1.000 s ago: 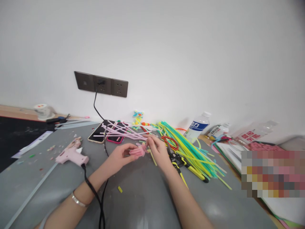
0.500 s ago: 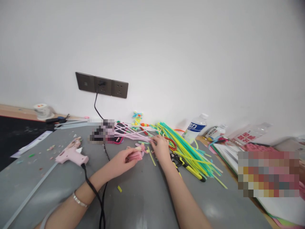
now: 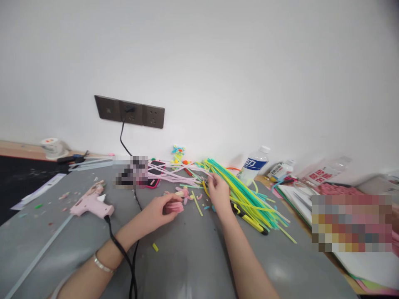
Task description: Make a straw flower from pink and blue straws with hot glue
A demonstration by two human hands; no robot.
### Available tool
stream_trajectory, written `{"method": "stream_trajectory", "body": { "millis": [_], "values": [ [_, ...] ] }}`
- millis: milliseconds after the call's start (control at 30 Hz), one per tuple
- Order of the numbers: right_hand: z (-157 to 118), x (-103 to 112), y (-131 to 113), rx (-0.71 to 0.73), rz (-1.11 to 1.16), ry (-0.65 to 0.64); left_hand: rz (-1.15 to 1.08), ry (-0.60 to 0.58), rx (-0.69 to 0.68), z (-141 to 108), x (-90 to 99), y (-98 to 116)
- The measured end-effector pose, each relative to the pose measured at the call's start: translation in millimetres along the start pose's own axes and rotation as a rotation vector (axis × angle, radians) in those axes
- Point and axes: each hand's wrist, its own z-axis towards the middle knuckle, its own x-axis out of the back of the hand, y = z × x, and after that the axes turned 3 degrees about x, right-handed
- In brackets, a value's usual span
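Holding a pink folded bundle [image 3: 175,207] low over the grey table [image 3: 187,265], our left hand [image 3: 156,209] has its fingers and thumb closed round it, near the middle of the view. Our right hand [image 3: 218,192], a little farther forward, appears to pinch the end of a pale pink stem [image 3: 202,169] between thumb and fingers.

As for progress, we judge the work partly done. The bundle is already gathered into a compact shape. Just beyond it lies a small pink piece [image 3: 184,193] with pale yellow parts; it looks shaped too, but is apart from the bundle. More pale pink stems [image 3: 174,178] lie long, loose and crossed, seemingly unworked. How many more pieces are needed, we cannot tell.

To our right spreads a heap of green and yellow stems [image 3: 249,195], with a yellow-handled tool [image 3: 254,223] beside it, untouched. To our left, a pink glue gun [image 3: 93,204] rests on its side, out of our hands. Near the wall is a small colourful figure [image 3: 178,153], apparently complete; whether it belongs with the pink pieces is unclear.
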Motion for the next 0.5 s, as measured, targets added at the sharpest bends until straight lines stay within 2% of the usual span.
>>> {"method": "stream_trajectory", "body": {
  "millis": [67,167,267,367,500],
  "values": [
    [3,6,-4,-0.08,0.185,0.108,0.021,0.0,-0.007,0,-0.2,0],
    [6,6,-11,-0.238,0.587,0.252,0.013,0.011,0.008,0,-0.1,2],
    [7,1,-16,-0.303,0.8,0.301,-0.029,0.029,0.026,0,0.5,3],
    [5,-4,-23,-0.298,0.837,0.266,-0.023,0.031,0.041,0,1.8,2],
    [-3,-8,-40,-0.309,0.916,0.103,0.009,0.017,0.055,1,4.4,5]
  ]
}}
